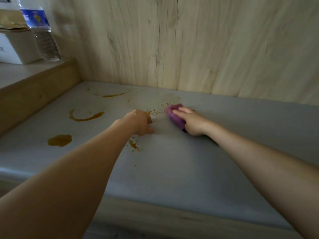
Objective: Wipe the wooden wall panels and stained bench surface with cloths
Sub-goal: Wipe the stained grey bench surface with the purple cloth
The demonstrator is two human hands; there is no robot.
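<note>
Looking down through the head camera, I see a grey bench surface (172, 161) marked with amber-brown stains: a round puddle (59, 140) at the left of the frame, a curved streak (85, 116) above it, a thin smear (115, 95) near the back edge, a small splash (133, 144) below the left wrist, and scattered specks (155, 110) at the centre. Behind the bench, pale wooden wall panels (189, 45) with dark vertical grain fill the upper half of the frame.

My right hand (194, 122), right of centre, holds a bunched purple cloth (175, 114) pressed on the bench, fingers laid over its top and curled around it. The cloth sits just right of the specks, its far end poking out beyond the fingertips. My left hand (139, 122) rests on the bench just left of the cloth, apart from it, fingers curled under and gripping nothing I can see; the specks lie between the two hands.

In the upper left of the frame, a raised wooden ledge (39, 87) carries a clear water bottle (40, 30) with a blue label and a white box (15, 47) beside it.
</note>
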